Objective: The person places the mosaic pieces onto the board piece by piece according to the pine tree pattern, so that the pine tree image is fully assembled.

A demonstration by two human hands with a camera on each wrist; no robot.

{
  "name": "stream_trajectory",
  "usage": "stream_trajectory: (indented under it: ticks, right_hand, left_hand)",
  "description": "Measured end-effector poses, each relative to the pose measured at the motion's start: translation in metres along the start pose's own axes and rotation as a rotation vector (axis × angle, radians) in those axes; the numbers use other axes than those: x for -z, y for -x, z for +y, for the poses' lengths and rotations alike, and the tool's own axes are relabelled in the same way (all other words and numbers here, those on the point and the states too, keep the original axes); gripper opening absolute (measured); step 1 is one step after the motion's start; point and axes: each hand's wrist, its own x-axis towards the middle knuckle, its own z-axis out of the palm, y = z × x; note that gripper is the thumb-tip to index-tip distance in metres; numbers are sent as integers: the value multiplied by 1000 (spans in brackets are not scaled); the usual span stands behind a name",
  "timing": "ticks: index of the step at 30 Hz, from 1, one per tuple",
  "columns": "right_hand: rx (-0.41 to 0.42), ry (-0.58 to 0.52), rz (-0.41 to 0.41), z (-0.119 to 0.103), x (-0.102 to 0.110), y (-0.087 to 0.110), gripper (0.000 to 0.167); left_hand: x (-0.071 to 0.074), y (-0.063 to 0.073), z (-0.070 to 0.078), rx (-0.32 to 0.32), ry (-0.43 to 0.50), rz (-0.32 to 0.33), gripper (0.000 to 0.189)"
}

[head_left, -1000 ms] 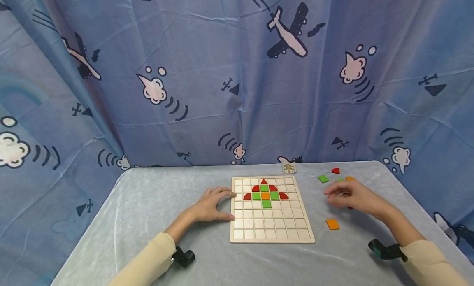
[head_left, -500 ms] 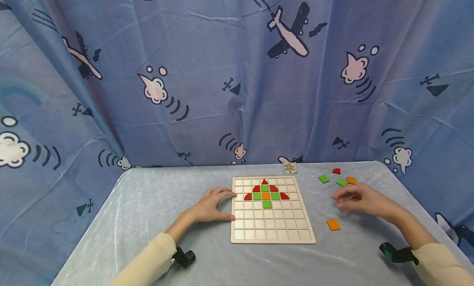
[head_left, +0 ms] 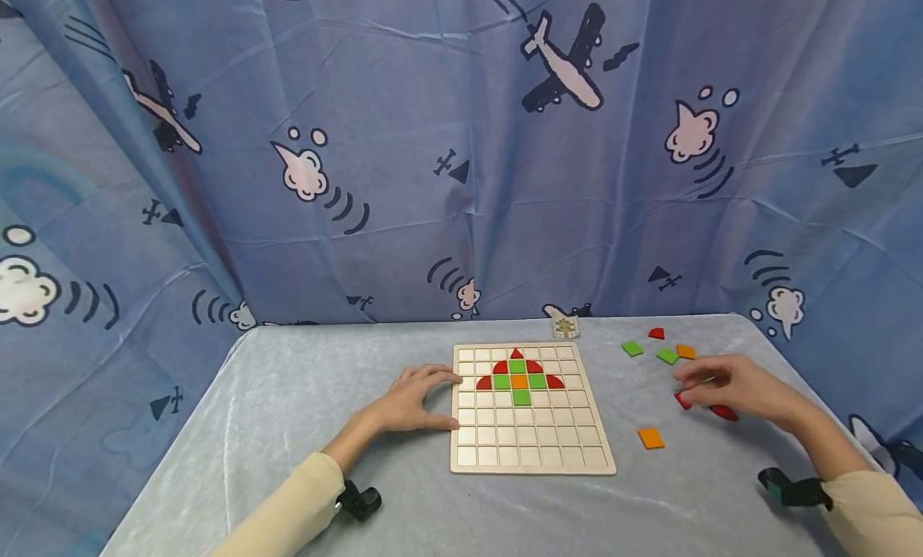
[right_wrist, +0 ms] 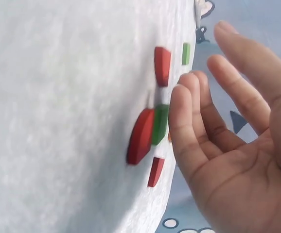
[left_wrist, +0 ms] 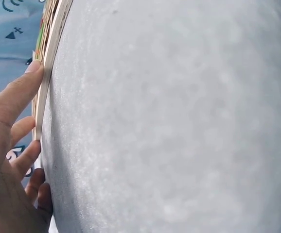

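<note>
"Movement on the right, then?"

"Yes. The right hand (head_left: pixel 741 389) has drifted outward, farther from the board (head_left: pixel 534 437), and two red pieces (head_left: pixel 724 413) it had been covering now show beneath it."

"Anything in its grasp?"

"Nothing visible. Its fingers bend loosely, and the right wrist view shows the palm bare, with pieces lying on the counter (head_left: pixel 346 353)."

"And the left hand (head_left: pixel 405 401)?"

"Same spot, released, its fingertips and thumb touching the board's left edge without clenching."

"So has the pattern (head_left: pixel 519 381) grown?"

"No, it sits unchanged in the board's far half. The work seems to be at choosing among loose pieces; two green tiles (head_left: pixel 667 356) and a near orange tile (head_left: pixel 651 438) also lie right of the board."
</note>
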Motion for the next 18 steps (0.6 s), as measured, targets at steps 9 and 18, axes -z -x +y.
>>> stream_trajectory:
  ticks: [9, 18]
  right_hand:
    - [-17, 34, 32, 10, 2, -2, 44]
    - [25, 89, 57, 17, -4, -4, 37]
  left_hand:
    - [1, 0, 0, 2, -2, -2, 70]
    - [1, 0, 1, -1, -1, -4, 71]
